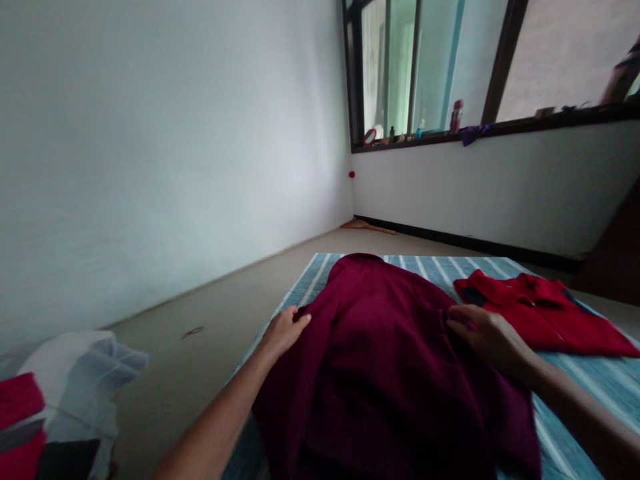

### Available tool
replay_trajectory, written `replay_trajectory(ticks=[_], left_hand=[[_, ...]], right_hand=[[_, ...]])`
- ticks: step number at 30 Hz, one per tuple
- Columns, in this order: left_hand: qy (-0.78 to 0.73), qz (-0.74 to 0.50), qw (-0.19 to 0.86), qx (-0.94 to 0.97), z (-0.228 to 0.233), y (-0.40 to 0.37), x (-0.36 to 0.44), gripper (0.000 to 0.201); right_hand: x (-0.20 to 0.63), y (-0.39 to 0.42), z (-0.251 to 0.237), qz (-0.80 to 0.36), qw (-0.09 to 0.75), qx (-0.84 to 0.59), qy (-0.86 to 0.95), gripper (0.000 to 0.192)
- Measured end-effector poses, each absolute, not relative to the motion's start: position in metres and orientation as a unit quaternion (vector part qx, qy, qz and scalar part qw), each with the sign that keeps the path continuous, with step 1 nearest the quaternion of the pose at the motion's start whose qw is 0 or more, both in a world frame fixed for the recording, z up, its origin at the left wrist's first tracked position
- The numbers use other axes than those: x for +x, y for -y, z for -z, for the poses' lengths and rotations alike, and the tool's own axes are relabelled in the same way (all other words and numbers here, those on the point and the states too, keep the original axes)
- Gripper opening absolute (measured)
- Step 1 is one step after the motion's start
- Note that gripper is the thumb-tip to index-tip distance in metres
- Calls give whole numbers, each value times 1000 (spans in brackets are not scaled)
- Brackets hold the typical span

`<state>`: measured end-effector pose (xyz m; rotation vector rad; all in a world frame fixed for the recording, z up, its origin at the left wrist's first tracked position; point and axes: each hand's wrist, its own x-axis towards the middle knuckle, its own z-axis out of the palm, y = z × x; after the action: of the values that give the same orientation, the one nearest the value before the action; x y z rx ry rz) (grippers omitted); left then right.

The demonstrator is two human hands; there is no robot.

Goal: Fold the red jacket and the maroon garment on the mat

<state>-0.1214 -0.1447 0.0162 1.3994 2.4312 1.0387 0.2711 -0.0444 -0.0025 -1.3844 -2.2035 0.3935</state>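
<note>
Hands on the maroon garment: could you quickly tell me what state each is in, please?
Left hand: fingers curled on the edge of the maroon garment; a grip cannot be told.
Right hand: open, flat on it.
</note>
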Motion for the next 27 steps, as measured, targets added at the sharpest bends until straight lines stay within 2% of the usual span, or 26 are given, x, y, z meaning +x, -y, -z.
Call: replay_trajectory(ticks=[3,8,15,19,24,27], left_hand=[[-829,-294,96,467,6,188,-119,56],[-856,-284,105,418,27,255,-114,89],[-834,-392,210,326,46,304,-94,103],[-793,-513,256,205,46,303,-83,96],[-692,-586,377,190,35,286,-76,51],[-668,-589,392,229,14,273,-83,39]], right_hand=[[275,88,25,-212,210,-424,855,31],[275,121,48,-218,179,-478,832,41],[267,135,57,-201,174,-532,804,54],[267,152,64,-194,176,-527,808,58],[263,157,73,-266,249,-468,805,49],[269,148,66,-314,275,-470,777,45]])
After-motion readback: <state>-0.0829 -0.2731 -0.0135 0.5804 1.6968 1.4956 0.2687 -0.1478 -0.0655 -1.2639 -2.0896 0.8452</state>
